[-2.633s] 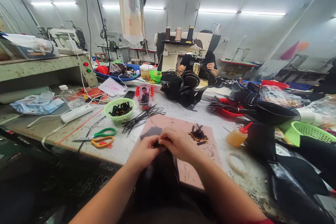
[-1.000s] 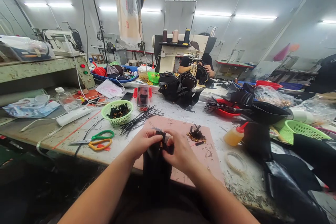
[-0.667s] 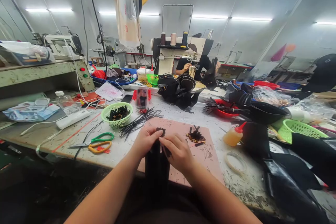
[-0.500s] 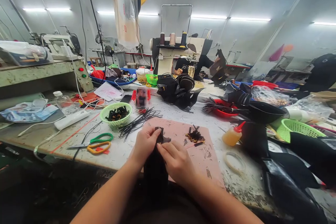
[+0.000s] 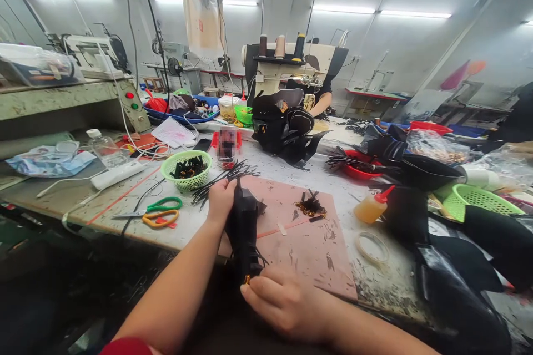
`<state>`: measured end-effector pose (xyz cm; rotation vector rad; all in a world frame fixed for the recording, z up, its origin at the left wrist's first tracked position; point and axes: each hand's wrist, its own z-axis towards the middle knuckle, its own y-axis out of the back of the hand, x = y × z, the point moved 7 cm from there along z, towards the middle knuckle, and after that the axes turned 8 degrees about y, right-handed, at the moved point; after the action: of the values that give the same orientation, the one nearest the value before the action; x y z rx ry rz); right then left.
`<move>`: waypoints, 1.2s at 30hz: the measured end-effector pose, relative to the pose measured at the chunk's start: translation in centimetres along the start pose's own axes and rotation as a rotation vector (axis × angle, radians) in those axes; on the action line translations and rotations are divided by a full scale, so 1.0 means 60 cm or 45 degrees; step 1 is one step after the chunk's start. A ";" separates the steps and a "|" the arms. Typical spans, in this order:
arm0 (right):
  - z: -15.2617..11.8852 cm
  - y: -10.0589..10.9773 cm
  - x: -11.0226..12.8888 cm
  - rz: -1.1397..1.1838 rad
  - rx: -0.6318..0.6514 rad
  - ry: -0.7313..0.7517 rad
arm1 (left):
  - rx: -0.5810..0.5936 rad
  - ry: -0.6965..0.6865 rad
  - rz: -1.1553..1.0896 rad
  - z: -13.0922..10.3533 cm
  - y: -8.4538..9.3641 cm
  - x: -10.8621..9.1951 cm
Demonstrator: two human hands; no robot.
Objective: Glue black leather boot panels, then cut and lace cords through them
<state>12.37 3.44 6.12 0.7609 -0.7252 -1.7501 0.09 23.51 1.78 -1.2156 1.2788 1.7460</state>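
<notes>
My left hand [image 5: 221, 198] is closed around the upper end of a long black leather piece [image 5: 244, 222], which hangs down over the table's front edge. Lower down, my right hand [image 5: 283, 299] pinches the piece's bottom end, where a small gold-coloured metal fitting [image 5: 247, 279] shows at the fingertips. Thin black strips stick out beside that end. Beneath lies a pink mat [image 5: 300, 255], bearing a small pile of black tabs with gold-coloured metal bits [image 5: 310, 204].
Green-and-orange-handled scissors [image 5: 160, 213] and a green basket of black tabs [image 5: 186, 173] lie left. To the right are a glue bottle [image 5: 370, 211], a tape roll [image 5: 372, 248] and black pieces [image 5: 462, 305]. A co-worker's arm [image 5: 322, 104] shows behind the sewing machine [image 5: 287, 66].
My hands were together at the piece's top end. The right hand has moved down towards me to its bottom end, and the piece now lies stretched between both hands. The view has tilted slightly.
</notes>
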 end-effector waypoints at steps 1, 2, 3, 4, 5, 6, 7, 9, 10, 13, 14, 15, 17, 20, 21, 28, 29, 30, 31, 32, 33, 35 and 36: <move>-0.003 0.001 -0.003 0.010 -0.011 -0.034 | 0.005 0.003 0.013 0.001 -0.002 0.003; -0.005 0.002 -0.005 0.019 -0.018 -0.062 | 0.008 0.005 0.024 0.001 -0.004 0.004; -0.008 0.002 -0.007 0.024 -0.023 -0.084 | 0.009 0.006 0.034 0.000 -0.006 0.005; -0.010 0.002 -0.009 0.030 -0.023 -0.100 | 0.008 0.005 0.044 -0.001 -0.007 0.005; -0.011 0.003 -0.009 0.037 -0.024 -0.112 | 0.005 0.002 0.053 -0.002 -0.008 0.005; -0.012 0.004 -0.010 0.043 -0.028 -0.119 | -0.001 -0.001 0.060 -0.003 -0.008 0.004; -0.012 0.006 -0.010 0.047 -0.032 -0.126 | -0.006 -0.006 0.066 -0.004 -0.008 0.003; -0.012 0.009 -0.010 0.057 -0.036 -0.137 | -0.015 -0.015 0.072 -0.007 -0.007 0.000; -0.012 0.009 -0.010 0.063 -0.040 -0.140 | -0.017 -0.020 0.073 -0.008 -0.007 -0.002; -0.021 0.005 -0.018 0.102 -0.114 -0.199 | -0.010 -0.038 0.073 -0.013 -0.009 -0.009; -0.028 0.003 -0.026 0.133 -0.162 -0.274 | -0.003 -0.046 0.072 -0.015 -0.011 -0.011; -0.036 -0.002 -0.037 0.184 -0.207 -0.376 | 0.003 -0.054 0.071 -0.017 -0.012 -0.014; -0.054 -0.017 -0.060 0.333 -0.262 -0.607 | 0.013 -0.069 0.069 -0.020 -0.016 -0.017; -0.069 -0.036 -0.078 0.538 -0.245 -0.793 | 0.018 -0.070 0.064 -0.021 -0.020 -0.019; -0.069 -0.038 -0.080 0.570 -0.241 -0.810 | 0.019 -0.065 0.059 -0.021 -0.021 -0.019; -0.063 -0.033 -0.084 0.597 -0.241 -0.818 | 0.010 -0.019 -0.040 -0.019 -0.020 -0.013; -0.063 -0.034 -0.084 0.588 -0.236 -0.821 | 0.004 -0.006 -0.066 -0.018 -0.019 -0.010; -0.064 -0.036 -0.083 0.585 -0.225 -0.831 | -0.003 0.010 -0.095 -0.016 -0.018 -0.007; -0.064 -0.039 -0.083 0.588 -0.213 -0.845 | -0.012 0.029 -0.128 -0.015 -0.017 -0.002; -0.066 -0.040 -0.083 0.596 -0.198 -0.867 | -0.020 0.051 -0.165 -0.013 -0.015 0.002; -0.068 -0.041 -0.084 0.605 -0.180 -0.894 | -0.028 0.076 -0.207 -0.011 -0.012 0.005; -0.075 -0.032 -0.089 0.578 -0.176 -0.958 | -0.036 0.127 -0.311 -0.010 -0.004 0.007; -0.080 -0.019 -0.095 0.522 -0.202 -0.989 | -0.032 0.153 -0.374 -0.012 0.001 0.005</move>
<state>16.88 8.70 3.13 -0.2107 -1.1392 -1.6686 0.14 22.83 1.44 -1.4605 1.0834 1.5005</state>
